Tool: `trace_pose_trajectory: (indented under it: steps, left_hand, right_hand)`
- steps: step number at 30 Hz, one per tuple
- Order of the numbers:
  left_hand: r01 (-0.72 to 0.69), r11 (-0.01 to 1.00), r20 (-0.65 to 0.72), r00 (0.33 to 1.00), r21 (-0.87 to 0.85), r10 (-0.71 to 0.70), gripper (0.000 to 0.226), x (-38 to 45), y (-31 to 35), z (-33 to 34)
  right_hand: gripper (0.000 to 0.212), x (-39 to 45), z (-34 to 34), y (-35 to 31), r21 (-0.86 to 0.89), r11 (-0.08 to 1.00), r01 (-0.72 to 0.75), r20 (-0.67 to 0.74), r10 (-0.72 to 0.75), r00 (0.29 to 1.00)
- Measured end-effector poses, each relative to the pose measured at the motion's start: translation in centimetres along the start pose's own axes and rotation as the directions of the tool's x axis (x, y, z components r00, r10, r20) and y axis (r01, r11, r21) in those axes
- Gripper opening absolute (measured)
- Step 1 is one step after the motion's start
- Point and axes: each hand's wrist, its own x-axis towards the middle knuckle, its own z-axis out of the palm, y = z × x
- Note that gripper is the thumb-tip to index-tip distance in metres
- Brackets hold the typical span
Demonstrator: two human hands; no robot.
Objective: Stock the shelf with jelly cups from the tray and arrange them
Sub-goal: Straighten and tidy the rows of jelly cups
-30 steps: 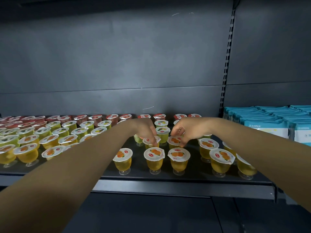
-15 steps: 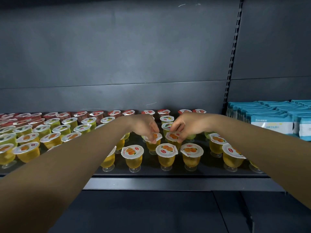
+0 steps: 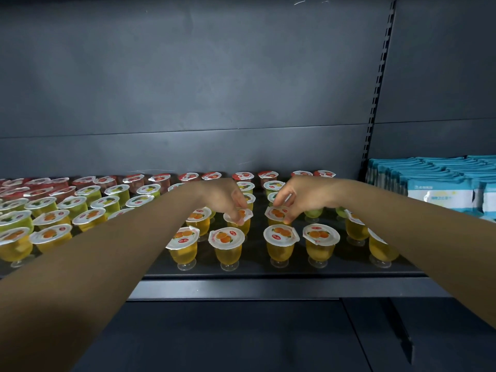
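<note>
Rows of jelly cups stand on the dark shelf (image 3: 268, 272): orange ones at the front, green behind, red at the back. My left hand (image 3: 224, 196) reaches over the shelf and pinches the lid edge of an orange jelly cup (image 3: 239, 220) in the second row. My right hand (image 3: 298, 196) pinches the lid of the neighbouring orange jelly cup (image 3: 276, 214) to its right. Both cups stand on the shelf. A gap lies between the two held cups. No tray is in view.
Blue-and-white packets (image 3: 440, 189) are stacked on the adjoining shelf at the right, past a slotted upright (image 3: 375, 84). The front row of orange cups (image 3: 280, 244) stands close below my hands. My forearms hide some cups at left and right.
Both hands have drawn slightly apart, each with its cup, widening the gap between the two second-row cups. The camera has tilted a little, shifting the shelf in view.
</note>
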Motion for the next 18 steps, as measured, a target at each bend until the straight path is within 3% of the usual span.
trace_pose_trajectory:
  steps: [9, 18]
  left_hand:
    - [-0.004, 0.988, 0.004, 1.0, 0.157, 0.003, 0.048, -0.2, 2.6, -1.8]
    - [-0.081, 0.988, -0.056, 0.994, 0.135, 0.089, 0.054, 0.5, 12.0, -4.1]
  right_hand:
    - [0.046, -2.9, -2.4, 0.2, -0.007, 1.0, -0.019, -0.03, 0.019, 0.999]
    - [0.048, -11.1, -7.9, 4.6, -0.304, 0.935, -0.182, -0.057, 0.173, 0.983]
